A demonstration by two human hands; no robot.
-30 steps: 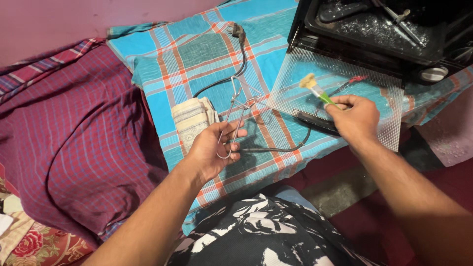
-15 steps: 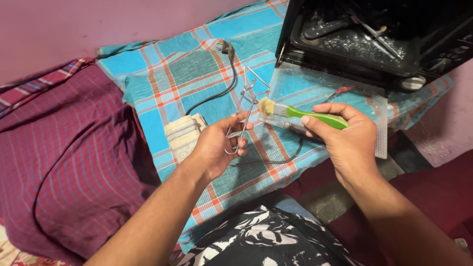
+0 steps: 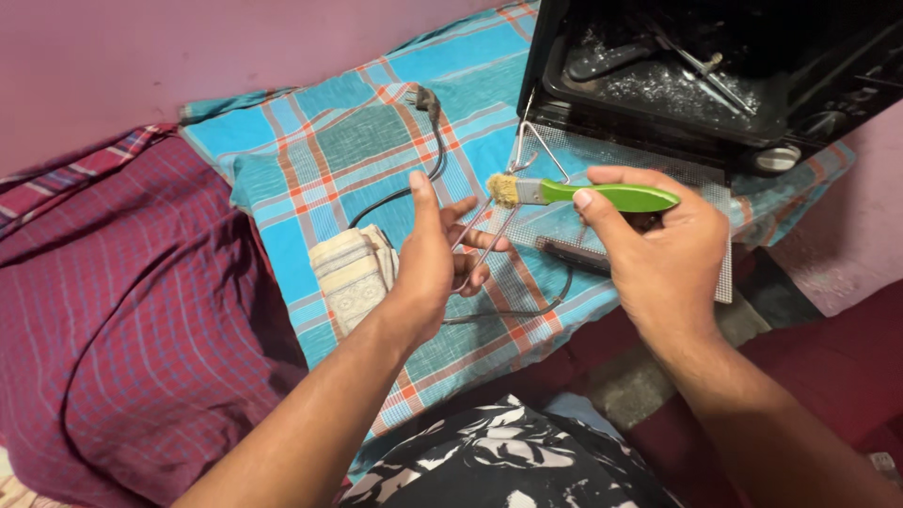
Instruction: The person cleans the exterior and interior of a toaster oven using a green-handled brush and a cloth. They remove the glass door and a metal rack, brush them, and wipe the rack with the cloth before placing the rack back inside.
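Underneath, a blue checked cloth (image 3: 339,141) is spread, with a black oven (image 3: 715,66) standing open at its far right corner. Nearer, the right hand (image 3: 658,254) is closed around a green-handled brush (image 3: 583,194), its bristles held touching a bent wire tong (image 3: 499,212). That tong is gripped at its lower end by the curled fingers of the left hand (image 3: 433,263), thumb raised. Brushing of the wire seems under way; steady holding and short strokes along it are called for.
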